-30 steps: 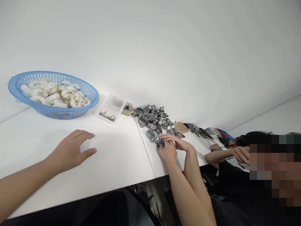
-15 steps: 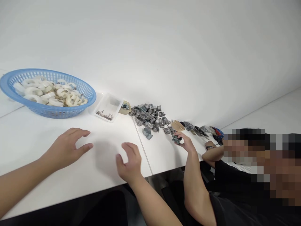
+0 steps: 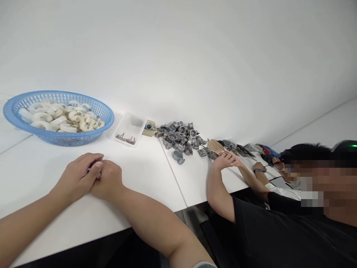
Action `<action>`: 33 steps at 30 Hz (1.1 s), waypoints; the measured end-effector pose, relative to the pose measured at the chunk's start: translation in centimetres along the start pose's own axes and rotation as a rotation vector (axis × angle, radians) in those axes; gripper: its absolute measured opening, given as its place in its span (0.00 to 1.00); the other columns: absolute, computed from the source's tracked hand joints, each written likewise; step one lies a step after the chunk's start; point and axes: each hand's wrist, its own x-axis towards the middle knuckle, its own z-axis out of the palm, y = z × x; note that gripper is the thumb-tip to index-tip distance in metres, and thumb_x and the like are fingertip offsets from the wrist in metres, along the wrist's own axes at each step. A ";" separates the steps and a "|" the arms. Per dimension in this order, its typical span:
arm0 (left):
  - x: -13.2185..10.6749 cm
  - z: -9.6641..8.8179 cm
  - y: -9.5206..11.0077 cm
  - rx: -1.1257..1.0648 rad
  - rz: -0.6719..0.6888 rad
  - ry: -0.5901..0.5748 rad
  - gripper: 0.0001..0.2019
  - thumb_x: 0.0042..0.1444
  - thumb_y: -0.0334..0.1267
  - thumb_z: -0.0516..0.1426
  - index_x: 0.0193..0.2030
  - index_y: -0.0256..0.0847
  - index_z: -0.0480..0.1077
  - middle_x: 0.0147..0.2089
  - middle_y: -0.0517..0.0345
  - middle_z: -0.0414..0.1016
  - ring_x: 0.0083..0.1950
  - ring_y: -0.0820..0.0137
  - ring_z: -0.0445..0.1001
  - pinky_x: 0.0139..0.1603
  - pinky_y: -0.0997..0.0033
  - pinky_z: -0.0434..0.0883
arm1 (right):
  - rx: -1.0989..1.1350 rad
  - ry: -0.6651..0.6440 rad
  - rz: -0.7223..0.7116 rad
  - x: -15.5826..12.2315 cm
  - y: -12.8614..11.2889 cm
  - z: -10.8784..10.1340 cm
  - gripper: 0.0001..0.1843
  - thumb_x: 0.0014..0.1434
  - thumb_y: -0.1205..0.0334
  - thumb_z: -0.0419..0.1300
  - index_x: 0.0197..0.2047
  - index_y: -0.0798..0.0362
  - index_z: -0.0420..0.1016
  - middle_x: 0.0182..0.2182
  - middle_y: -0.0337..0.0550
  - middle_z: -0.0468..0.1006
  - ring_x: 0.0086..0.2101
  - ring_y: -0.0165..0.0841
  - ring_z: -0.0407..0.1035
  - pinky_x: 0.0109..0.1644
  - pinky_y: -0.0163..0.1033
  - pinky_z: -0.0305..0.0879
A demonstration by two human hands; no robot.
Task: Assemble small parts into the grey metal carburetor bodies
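Note:
My left hand (image 3: 79,175) and my right hand (image 3: 108,178) are clasped together above the white table (image 3: 150,186). The left thumb lies over the right hand, and the fingers of both are folded in and partly hidden. No object shows in either hand. Just beyond them stands a blue plastic basket (image 3: 64,139) filled with white and cream curved plastic pieces (image 3: 68,127). To its right, a clear plastic tray (image 3: 135,124) holds several thin metal pins (image 3: 125,139).
A small yellowish box (image 3: 152,130) with a metal part and a heap of grey metal castings (image 3: 181,136) lie right of the tray. Beyond, a co-worker in a black shirt (image 3: 267,234) reaches near a round tan piece (image 3: 215,146). More parts line the wall.
My right hand has moved left to meet my left hand, and both have closed together. The co-worker's near hand, which held a grey metal casting, has shifted right.

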 end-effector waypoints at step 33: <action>-0.2 0.4 -0.3 0.056 -0.001 -0.071 0.19 0.58 0.53 0.44 0.43 0.47 0.69 0.44 0.58 0.77 0.44 0.62 0.75 0.40 0.65 0.73 | 0.372 0.070 0.116 -0.4 1.8 0.1 0.07 0.49 0.63 0.54 0.30 0.51 0.73 0.26 0.35 0.75 0.28 0.28 0.69 0.30 0.30 0.63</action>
